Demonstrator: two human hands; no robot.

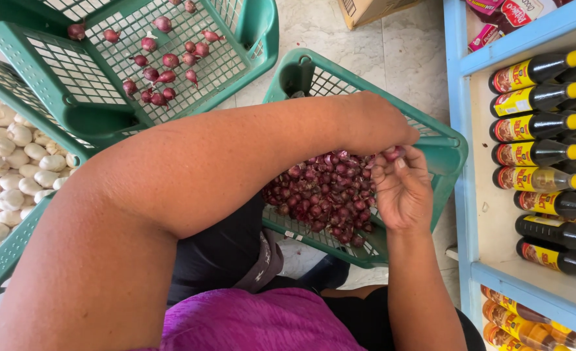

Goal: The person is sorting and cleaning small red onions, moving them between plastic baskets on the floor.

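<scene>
My left hand [373, 123] and my right hand [403, 188] meet over a green plastic basket [447, 140] that holds a heap of small red shallots [320, 195]. Together the fingers of both hands pinch one red shallot [392, 153] just above the heap. My left forearm crosses the view from the lower left and hides part of the basket. My right palm faces up, fingers curled around the shallot.
A second green basket [249, 45] at the top holds several loose shallots [161, 68]. A third green basket [8, 253] on the left is full of white garlic bulbs [5, 169]. A light blue shelf [463, 130] with rows of dark sauce bottles [548, 130] stands at the right.
</scene>
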